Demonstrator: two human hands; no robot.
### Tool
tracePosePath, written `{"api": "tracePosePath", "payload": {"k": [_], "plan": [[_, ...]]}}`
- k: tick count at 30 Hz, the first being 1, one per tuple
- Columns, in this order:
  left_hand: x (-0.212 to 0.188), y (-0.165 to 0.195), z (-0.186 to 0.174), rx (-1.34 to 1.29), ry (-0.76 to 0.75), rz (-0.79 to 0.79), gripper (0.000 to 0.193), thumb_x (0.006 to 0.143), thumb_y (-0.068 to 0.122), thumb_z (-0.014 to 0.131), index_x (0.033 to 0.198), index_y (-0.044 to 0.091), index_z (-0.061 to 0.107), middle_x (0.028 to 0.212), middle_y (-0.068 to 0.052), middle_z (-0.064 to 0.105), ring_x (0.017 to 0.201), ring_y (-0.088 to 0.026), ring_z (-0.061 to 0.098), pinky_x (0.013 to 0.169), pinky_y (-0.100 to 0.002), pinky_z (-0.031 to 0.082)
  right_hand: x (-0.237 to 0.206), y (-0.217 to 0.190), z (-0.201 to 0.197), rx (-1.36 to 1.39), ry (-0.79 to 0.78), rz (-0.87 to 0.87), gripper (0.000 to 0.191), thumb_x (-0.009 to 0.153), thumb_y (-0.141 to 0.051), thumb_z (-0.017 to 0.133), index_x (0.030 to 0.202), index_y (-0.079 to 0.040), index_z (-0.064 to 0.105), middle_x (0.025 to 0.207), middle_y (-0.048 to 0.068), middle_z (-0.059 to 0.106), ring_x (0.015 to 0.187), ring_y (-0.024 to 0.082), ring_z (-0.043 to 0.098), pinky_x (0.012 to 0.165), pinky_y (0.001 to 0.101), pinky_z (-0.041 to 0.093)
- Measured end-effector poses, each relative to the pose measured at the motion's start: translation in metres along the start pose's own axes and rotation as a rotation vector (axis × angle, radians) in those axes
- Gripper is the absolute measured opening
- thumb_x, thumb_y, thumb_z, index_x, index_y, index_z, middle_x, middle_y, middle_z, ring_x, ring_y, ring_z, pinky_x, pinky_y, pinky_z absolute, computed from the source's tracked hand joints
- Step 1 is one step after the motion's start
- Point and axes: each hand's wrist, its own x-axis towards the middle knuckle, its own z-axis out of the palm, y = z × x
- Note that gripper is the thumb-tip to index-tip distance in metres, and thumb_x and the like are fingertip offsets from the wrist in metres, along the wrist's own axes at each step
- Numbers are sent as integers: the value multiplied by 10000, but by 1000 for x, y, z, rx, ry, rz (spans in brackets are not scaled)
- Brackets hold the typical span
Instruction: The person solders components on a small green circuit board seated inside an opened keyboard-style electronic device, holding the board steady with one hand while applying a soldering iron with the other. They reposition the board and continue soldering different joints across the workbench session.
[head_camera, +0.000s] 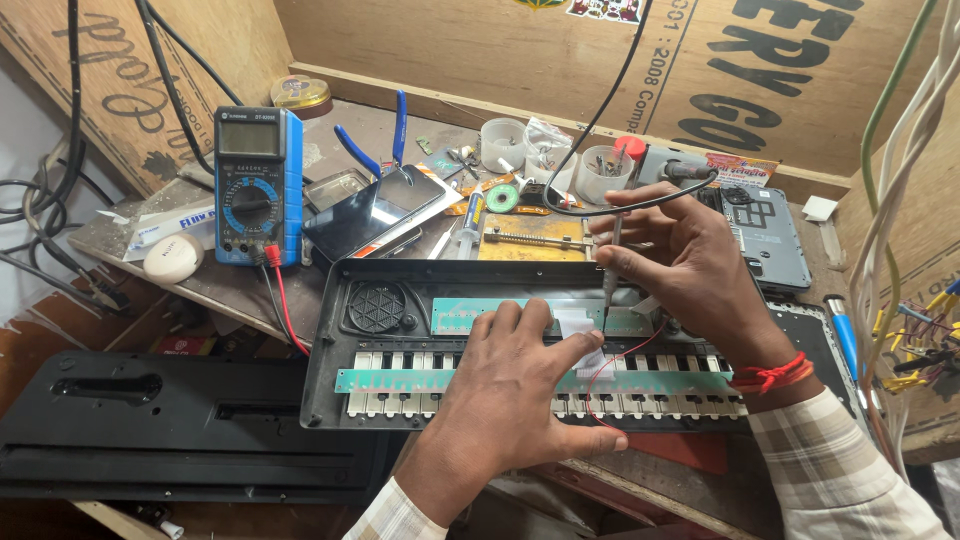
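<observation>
opened keyboard chassis (400, 340) lies flat on the counter (220, 285), black shell upward, underside of its white and black keys exposed in a row. two long green circuit strips (400, 380) run across it, one above the keys and one over them; a round speaker grille (375, 305) sits at its left end. a thin red wire (620, 362) loops over the keys near the middle.

left hand (515, 385) rests palm down on the strips, fingers spread flat, index finger pressing a white ribbon connector (578, 325); its grip is open, clamped on nothing. right hand (690, 260) has its grip closed around a soldering iron (612, 262), held upright, tip down at the upper green strip just beside the ribbon. the iron's black cord (600, 115) rises away behind.

containers: two small clear plastic cups (604, 172) stand at the back of the counter, each holding small parts too small to tell; a round gold-lidded tin (300, 95) stands farther left, closed.

a blue multimeter (255, 185) leans left of the chassis, a phone (375, 215) and blue-handled pliers (385, 145) beside it.
</observation>
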Motion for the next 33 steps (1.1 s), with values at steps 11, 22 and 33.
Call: {"api": "tracePosePath", "payload": {"k": [11,22,33], "plan": [[1,2,-1,3,-15,-14,895,615,756,803,1287,173,706,1061,-118,527,1084,-348,491,1013,-539,376,-2,1,2,-49,67,-16,481,821,-21,815,1247,8,592,934,122,728,871,147,725,761,271,608],[1,1,0,-9,-1,-12,902,613,757,806,1295,175,708,1071,-126,532,1096,-355,497,1021,-547,377,-2,5,5,-177,85,24,561,797,-34,845,1304,-50,608,914,115,765,792,151,701,681,279,557],[2,0,0,3,-22,-9,904,621,769,796,1303,184,703,1049,-119,534,1083,-348,499,1015,-541,380,-2,7,3,-32,-6,-33,559,840,-30,795,1368,-59,611,977,35,696,835,65,655,719,221,561]]}}
